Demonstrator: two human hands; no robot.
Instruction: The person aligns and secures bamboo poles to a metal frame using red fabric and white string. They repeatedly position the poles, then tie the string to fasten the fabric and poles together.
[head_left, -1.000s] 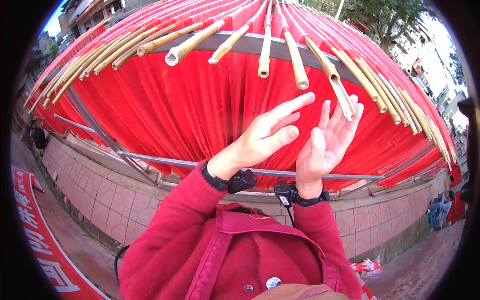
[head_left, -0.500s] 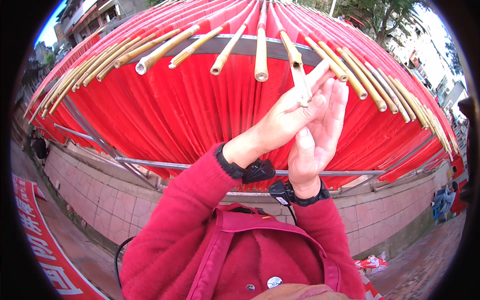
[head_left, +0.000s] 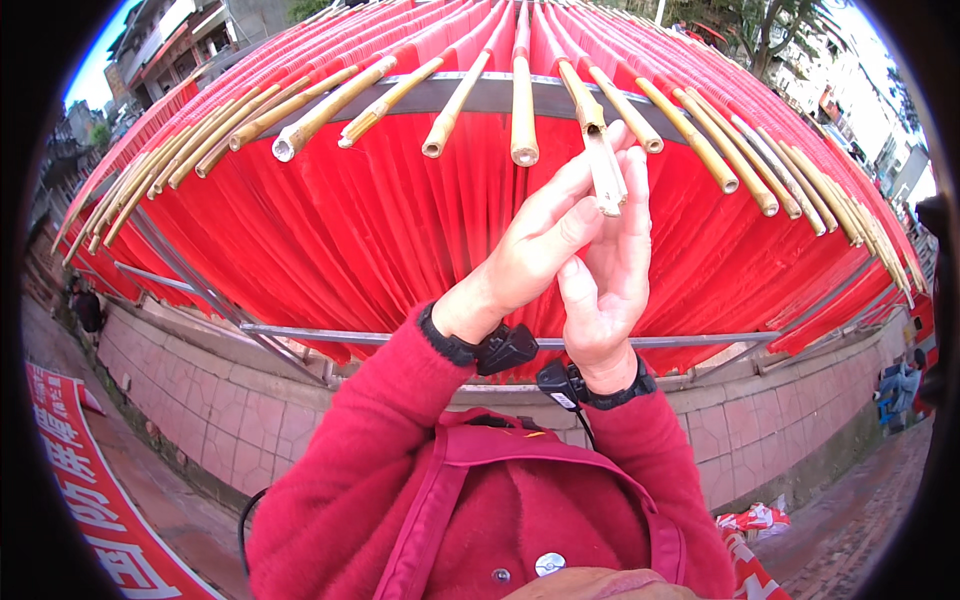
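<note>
Yellow, split-ended bamboo pole is jutting past near edge of grey metal rail, axis running far-to-near. L hand, nearer, is lying partly behind it, thumb by tip, grip unclear; R hand is standing just right, fingers resting together.

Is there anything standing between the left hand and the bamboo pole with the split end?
Nothing visible stands between the left hand and the split-ended bamboo pole; they overlap in the view. The right hand is close beside them. Whether either hand touches the pole cannot be told.
</note>
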